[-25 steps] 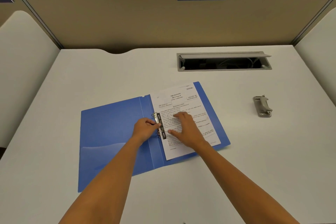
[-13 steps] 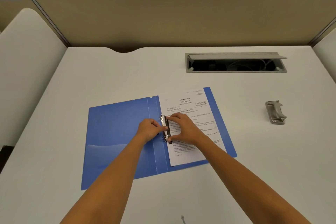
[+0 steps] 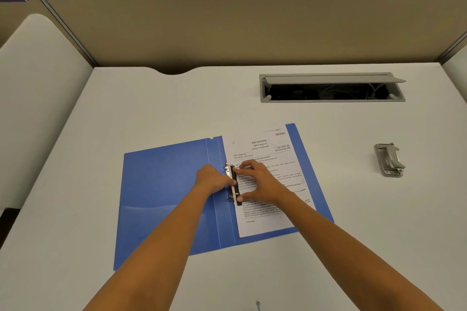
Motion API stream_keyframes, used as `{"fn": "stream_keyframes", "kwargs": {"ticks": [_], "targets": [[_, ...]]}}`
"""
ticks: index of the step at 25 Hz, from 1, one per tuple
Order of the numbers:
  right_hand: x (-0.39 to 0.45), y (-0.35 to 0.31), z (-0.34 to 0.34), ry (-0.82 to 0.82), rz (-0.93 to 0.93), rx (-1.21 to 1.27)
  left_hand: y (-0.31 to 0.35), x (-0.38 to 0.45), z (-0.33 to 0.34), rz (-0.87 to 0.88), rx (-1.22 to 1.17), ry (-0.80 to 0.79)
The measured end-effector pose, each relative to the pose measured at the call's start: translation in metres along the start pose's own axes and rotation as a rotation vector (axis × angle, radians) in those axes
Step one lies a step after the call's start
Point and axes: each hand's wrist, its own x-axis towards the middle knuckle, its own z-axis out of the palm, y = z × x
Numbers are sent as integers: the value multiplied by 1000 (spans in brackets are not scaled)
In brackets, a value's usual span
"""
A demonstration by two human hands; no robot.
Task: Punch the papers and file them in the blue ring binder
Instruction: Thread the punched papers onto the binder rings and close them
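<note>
Both forearms reach forward over the white desk (image 3: pixel 126 113) to the open blue plastic ring binder (image 3: pixel 164 184), where the left hand (image 3: pixel 213 179) pinches the metal ring clasp (image 3: pixel 233 185), seemingly to close it, while the right hand (image 3: pixel 262 184), thumb and forefinger spread, presses down the printed white papers (image 3: pixel 267 159) already threaded there, the grey metal hole punch (image 3: pixel 389 160) lying well apart, farther right.

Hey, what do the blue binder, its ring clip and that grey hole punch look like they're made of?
Binder: thin flexible plastic, probably; smooth, slightly glossy blue with moulded spine creases and a see-through pocket. Ring clip: metal, shiny silvery rings on a dark bar. Hole punch: looks like metal, dull grey with bright highlights on the lever, though painted plastic can't be ruled out.
</note>
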Motion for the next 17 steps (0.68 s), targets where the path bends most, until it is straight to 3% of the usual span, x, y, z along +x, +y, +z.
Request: {"fn": "stream_keyframes", "kwargs": {"ticks": [17], "targets": [[4, -8, -3, 6, 19, -176, 2, -3, 3, 39, 52, 10]]}}
